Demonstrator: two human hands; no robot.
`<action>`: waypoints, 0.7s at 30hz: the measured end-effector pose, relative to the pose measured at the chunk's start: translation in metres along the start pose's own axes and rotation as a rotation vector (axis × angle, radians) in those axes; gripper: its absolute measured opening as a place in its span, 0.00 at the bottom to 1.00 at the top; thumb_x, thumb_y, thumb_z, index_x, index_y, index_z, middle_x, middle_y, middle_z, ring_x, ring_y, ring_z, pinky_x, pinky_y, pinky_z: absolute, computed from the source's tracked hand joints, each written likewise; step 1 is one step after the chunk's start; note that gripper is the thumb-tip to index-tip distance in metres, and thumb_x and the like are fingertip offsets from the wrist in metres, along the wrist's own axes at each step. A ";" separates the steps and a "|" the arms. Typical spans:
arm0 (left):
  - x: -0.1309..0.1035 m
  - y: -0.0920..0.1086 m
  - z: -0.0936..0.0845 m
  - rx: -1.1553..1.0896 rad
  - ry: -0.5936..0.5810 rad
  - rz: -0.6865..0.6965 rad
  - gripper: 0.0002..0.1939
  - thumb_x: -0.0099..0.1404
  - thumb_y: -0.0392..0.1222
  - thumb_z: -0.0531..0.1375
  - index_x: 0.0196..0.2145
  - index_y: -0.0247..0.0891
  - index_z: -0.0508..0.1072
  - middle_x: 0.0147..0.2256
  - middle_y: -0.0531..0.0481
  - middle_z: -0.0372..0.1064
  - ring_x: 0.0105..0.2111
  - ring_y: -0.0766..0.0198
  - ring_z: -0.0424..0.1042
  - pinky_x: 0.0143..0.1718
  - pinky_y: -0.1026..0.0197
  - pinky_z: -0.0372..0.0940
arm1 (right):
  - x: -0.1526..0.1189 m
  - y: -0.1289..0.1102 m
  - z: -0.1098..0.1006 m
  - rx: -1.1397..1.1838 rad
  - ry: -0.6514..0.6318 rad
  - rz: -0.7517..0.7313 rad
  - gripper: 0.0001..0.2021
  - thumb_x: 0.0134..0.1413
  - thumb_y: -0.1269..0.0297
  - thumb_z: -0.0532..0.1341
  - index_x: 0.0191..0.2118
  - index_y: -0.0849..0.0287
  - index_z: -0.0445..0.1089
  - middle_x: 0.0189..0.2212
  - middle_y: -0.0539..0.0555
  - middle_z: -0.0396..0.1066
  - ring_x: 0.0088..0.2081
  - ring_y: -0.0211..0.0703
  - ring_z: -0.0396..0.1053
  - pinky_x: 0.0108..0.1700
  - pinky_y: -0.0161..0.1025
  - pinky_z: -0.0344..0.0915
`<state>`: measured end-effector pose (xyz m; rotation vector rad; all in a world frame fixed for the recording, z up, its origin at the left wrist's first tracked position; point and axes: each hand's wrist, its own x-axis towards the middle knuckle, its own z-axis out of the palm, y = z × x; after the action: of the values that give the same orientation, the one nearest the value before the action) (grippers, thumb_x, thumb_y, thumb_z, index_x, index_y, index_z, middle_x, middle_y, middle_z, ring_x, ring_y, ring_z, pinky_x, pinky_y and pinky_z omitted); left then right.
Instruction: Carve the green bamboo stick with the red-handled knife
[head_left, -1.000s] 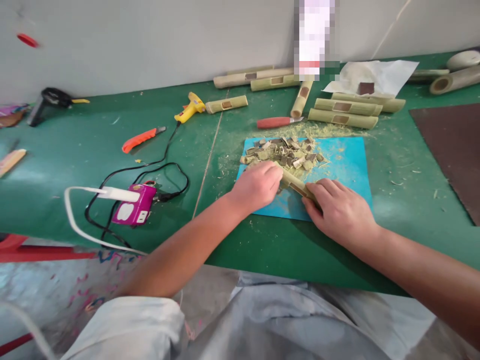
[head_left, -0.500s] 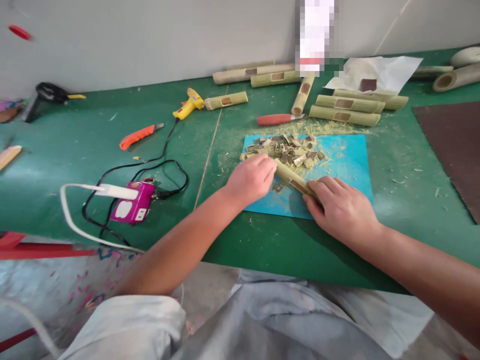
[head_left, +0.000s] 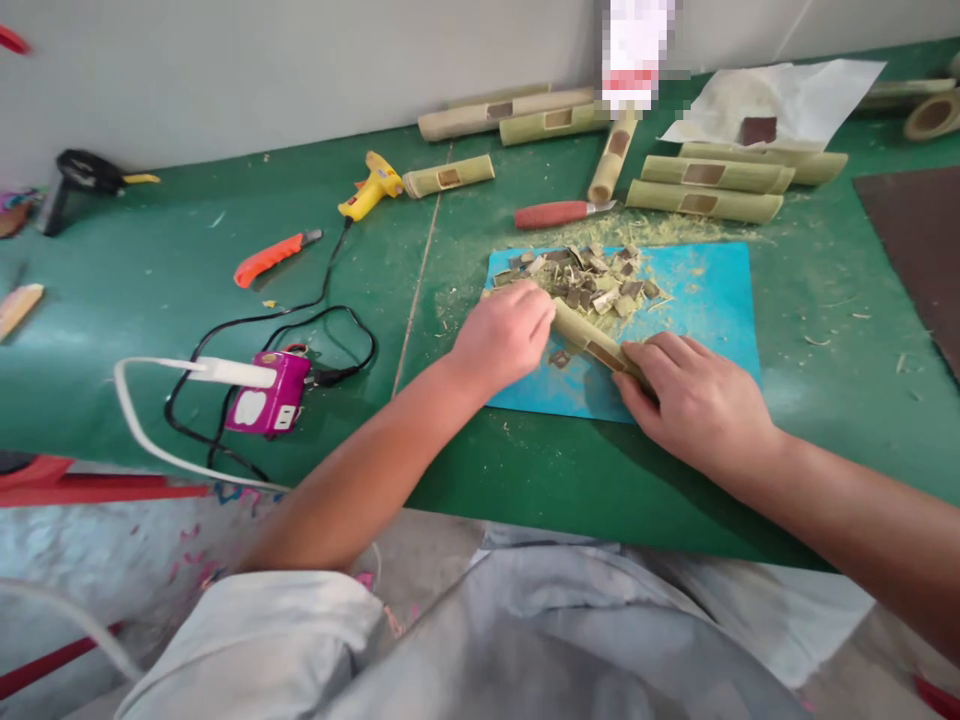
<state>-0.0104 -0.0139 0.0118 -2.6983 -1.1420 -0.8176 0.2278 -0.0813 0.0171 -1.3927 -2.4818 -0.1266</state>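
Observation:
A green bamboo tube (head_left: 574,326) with a rectangular opening cut in its side lies slanted between my hands, over a blue mat (head_left: 712,300). My left hand (head_left: 506,335) is closed around its far left part, and its fingers hide that stretch. Round the near right end, my right hand (head_left: 694,400) is wrapped with the thumb underneath. Just behind the tube is a heap of bamboo chips (head_left: 592,280) and shavings. One loose chip (head_left: 559,357) rests on the mat below the tube.
Behind the mat lie a red-handled knife (head_left: 551,214) and several cut bamboo tubes (head_left: 705,201). To the left are a yellow glue gun (head_left: 371,185), an orange utility knife (head_left: 274,260), and a purple power strip (head_left: 274,395) with looping cords. A brown sheet (head_left: 911,240) is at right.
The view has shifted slightly, so the table's things sit a little higher in it. Both hands keep their hold on the bamboo tube, with little visible movement.

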 end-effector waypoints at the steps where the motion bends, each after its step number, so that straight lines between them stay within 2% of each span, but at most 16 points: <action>1: 0.000 0.000 0.000 -0.016 -0.032 0.027 0.15 0.76 0.36 0.50 0.31 0.37 0.69 0.29 0.47 0.68 0.31 0.62 0.67 0.34 0.59 0.63 | 0.000 0.000 0.000 0.004 -0.008 0.004 0.14 0.69 0.60 0.54 0.43 0.62 0.74 0.38 0.60 0.76 0.35 0.47 0.70 0.34 0.42 0.60; 3: -0.001 -0.001 -0.001 -0.039 -0.070 0.053 0.15 0.76 0.36 0.50 0.31 0.37 0.69 0.30 0.48 0.68 0.32 0.62 0.68 0.35 0.60 0.64 | 0.000 0.000 -0.001 0.018 -0.022 0.014 0.14 0.69 0.60 0.54 0.44 0.62 0.74 0.38 0.60 0.76 0.35 0.47 0.70 0.34 0.42 0.60; 6: -0.002 -0.001 -0.002 -0.015 -0.019 0.008 0.13 0.75 0.36 0.51 0.32 0.37 0.69 0.29 0.48 0.67 0.31 0.62 0.67 0.34 0.59 0.63 | 0.000 -0.001 -0.002 0.022 -0.022 0.019 0.15 0.70 0.60 0.54 0.44 0.62 0.74 0.38 0.60 0.76 0.36 0.48 0.71 0.34 0.43 0.60; 9: -0.003 -0.001 -0.003 -0.024 -0.082 0.074 0.13 0.75 0.35 0.51 0.32 0.37 0.70 0.31 0.47 0.70 0.33 0.62 0.69 0.36 0.59 0.64 | 0.000 -0.001 -0.001 0.013 0.000 0.000 0.14 0.70 0.60 0.54 0.45 0.63 0.75 0.37 0.60 0.76 0.36 0.49 0.71 0.34 0.43 0.61; 12: -0.003 0.000 -0.002 -0.017 0.003 0.020 0.14 0.75 0.35 0.51 0.31 0.36 0.69 0.28 0.48 0.67 0.30 0.63 0.67 0.34 0.60 0.63 | 0.000 -0.001 -0.001 0.005 0.016 -0.013 0.14 0.70 0.61 0.54 0.45 0.64 0.75 0.37 0.60 0.76 0.35 0.48 0.71 0.34 0.43 0.61; 15: -0.001 0.000 -0.002 -0.044 -0.075 0.065 0.13 0.76 0.37 0.51 0.33 0.37 0.70 0.31 0.47 0.70 0.33 0.62 0.69 0.35 0.60 0.65 | 0.000 0.000 0.000 0.003 0.020 -0.019 0.14 0.70 0.61 0.54 0.44 0.63 0.75 0.37 0.60 0.76 0.35 0.48 0.71 0.33 0.42 0.60; 18: 0.000 0.001 -0.001 -0.016 -0.026 0.001 0.14 0.75 0.36 0.50 0.31 0.37 0.68 0.29 0.48 0.68 0.31 0.62 0.68 0.34 0.60 0.64 | 0.000 0.000 0.000 0.005 0.014 -0.014 0.14 0.70 0.60 0.54 0.43 0.62 0.75 0.37 0.60 0.76 0.35 0.47 0.70 0.33 0.42 0.59; 21: 0.001 0.003 -0.001 -0.032 -0.074 0.070 0.14 0.75 0.36 0.51 0.30 0.38 0.68 0.30 0.48 0.69 0.32 0.63 0.68 0.35 0.60 0.64 | 0.000 0.000 -0.001 0.010 0.000 -0.014 0.14 0.70 0.61 0.54 0.43 0.62 0.74 0.37 0.60 0.76 0.35 0.47 0.70 0.33 0.42 0.60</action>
<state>-0.0080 -0.0158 0.0130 -2.7991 -1.0509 -0.7373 0.2279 -0.0819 0.0179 -1.3720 -2.4890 -0.1165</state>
